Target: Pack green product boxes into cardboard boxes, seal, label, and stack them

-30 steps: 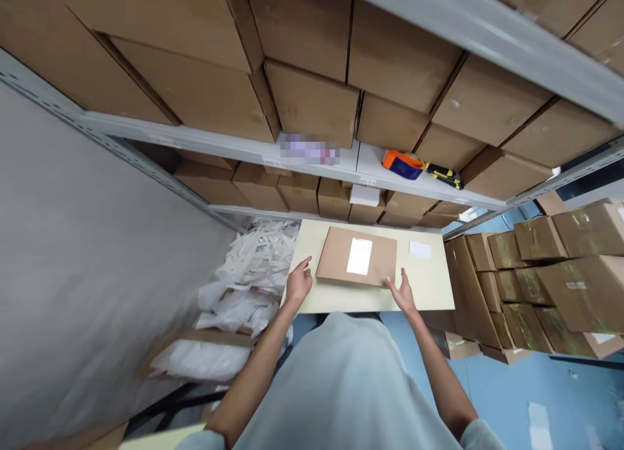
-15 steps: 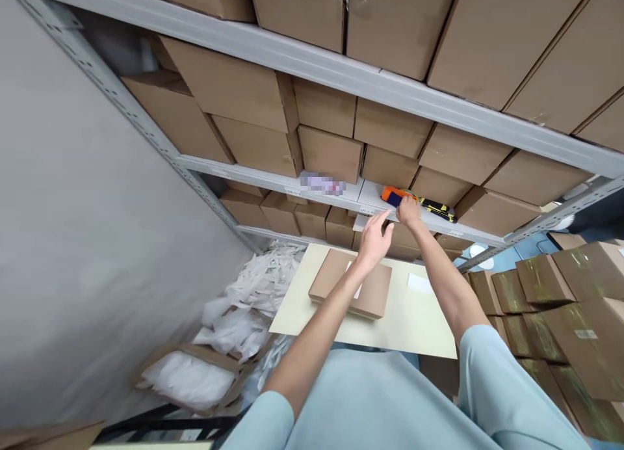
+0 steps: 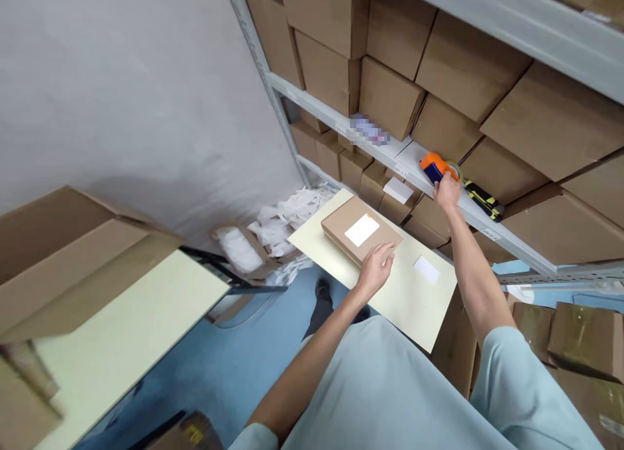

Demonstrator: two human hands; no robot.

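Observation:
My right hand [image 3: 447, 194] is closed around an orange and dark blue tape dispenser [image 3: 433, 166] at the shelf edge. A yellowish tape roll [image 3: 455, 170] shows just behind the hand; whether it belongs to the dispenser I cannot tell. Right of it on the shelf lies a yellow and black utility knife [image 3: 481, 201]. My left hand [image 3: 376, 269], fingers stretched and apart, is at the near right corner of a flat cardboard box [image 3: 341, 224]; contact is unclear. That box bears a white label [image 3: 362, 229] and rests on a pale tabletop [image 3: 414, 313].
A white paper slip [image 3: 426, 269] lies on the tabletop's right part. Grey shelving [image 3: 319, 108] full of cartons stands ahead. Another pale table [image 3: 146, 313] with an open carton [image 3: 88, 261] is at left. White packing material [image 3: 287, 219] heaps by the wall. Stacked cartons [image 3: 582, 336] stand at right.
The view has swung left and down. My left hand has come down from near the shelf to the box's corner. My right hand remains at the tape dispenser, which appears slightly turned.

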